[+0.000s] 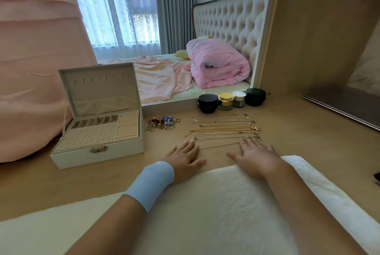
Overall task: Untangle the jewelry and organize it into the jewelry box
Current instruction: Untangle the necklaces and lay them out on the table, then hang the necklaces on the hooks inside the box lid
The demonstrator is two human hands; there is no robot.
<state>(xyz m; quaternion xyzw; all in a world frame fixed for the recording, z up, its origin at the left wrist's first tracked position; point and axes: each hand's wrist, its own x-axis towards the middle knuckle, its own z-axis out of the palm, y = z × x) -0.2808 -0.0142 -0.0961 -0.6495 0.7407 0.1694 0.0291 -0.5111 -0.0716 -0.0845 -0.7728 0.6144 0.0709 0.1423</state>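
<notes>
A white jewelry box [98, 155] stands open at the left of the tan table, lid up, its cream compartments and ring rolls bare. To its right lies a small heap of rings and earrings [162, 123]. Several thin gold and silver chains [224, 128] lie stretched out in parallel rows right of the heap. My left hand [184, 157], with a blue wristband, rests flat on the table by the left end of the nearest chain. My right hand [255, 153] lies flat by the right end of that chain, fingers spread. Neither hand grips anything.
Several cosmetic jars [226, 100] stand behind the chains against a mirror [185, 28] that reflects a bed. A fluffy white cushion [205, 213] lies under my forearms. Pink fabric [30, 69] hangs left of the box. A dark tray edge [339, 108] is at the right.
</notes>
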